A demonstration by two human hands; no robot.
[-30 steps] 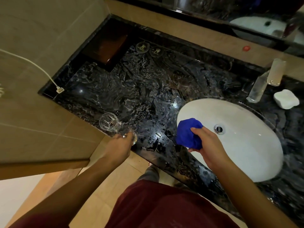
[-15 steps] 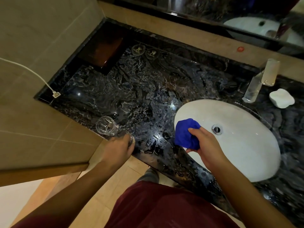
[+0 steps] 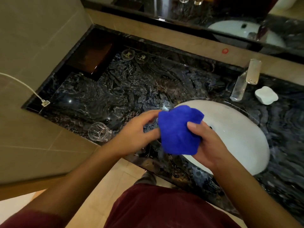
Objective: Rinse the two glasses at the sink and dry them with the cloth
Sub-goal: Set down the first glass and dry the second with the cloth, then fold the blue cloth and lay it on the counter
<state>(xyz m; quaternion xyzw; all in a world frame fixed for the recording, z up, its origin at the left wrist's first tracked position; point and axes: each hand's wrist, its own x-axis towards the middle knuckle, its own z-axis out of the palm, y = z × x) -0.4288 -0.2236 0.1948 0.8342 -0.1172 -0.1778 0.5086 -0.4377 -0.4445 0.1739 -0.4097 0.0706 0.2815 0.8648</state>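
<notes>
One glass stands near the left counter edge. We bunch the cloth over the sink, right hand fingers clamped on it, left hand loosely curled beside it. An elbow could knock the glass off. Faucet and soap sit far right.

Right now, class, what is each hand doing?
Left hand: open, fingers touching the cloth, the glass set down beside it.
Right hand: closed on the cloth.
</notes>
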